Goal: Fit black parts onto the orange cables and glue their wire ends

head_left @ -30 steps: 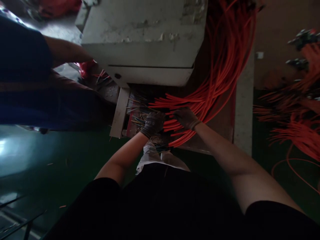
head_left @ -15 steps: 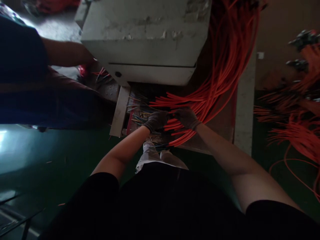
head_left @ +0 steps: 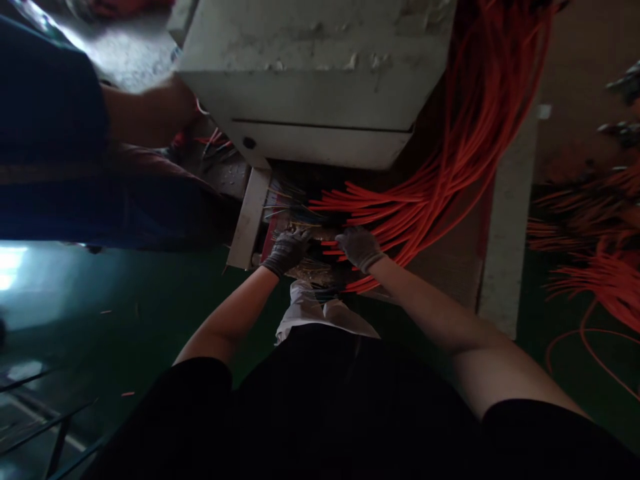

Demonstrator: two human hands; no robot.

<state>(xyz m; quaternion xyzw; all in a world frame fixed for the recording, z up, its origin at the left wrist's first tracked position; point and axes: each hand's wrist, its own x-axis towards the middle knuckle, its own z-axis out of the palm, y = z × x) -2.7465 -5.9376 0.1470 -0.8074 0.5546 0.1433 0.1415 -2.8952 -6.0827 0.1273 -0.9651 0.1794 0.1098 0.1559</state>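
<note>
My left hand (head_left: 287, 252), in a grey glove, is over the thin wire ends (head_left: 305, 215) at the left of the bench. Its fingers are bent and look closed; what they hold, if anything, is too dark to make out. My right hand (head_left: 358, 248), gloved too, is closed around orange cables (head_left: 415, 200) near their cut ends. A gap with dark and thin bare wires lies between both hands. The orange cables run in a thick bundle to the upper right.
A worn grey machine housing (head_left: 320, 100) stands just beyond my hands. A co-worker's arm (head_left: 145, 113) reaches in from the left. More orange cable bundles (head_left: 600, 280) lie at the right. A grey metal bar (head_left: 250, 220) edges the bench at the left.
My left hand has moved left, away from my right hand, so the gap between them is wider. My right hand stays at the orange cables. The whole view has shifted slightly.
</note>
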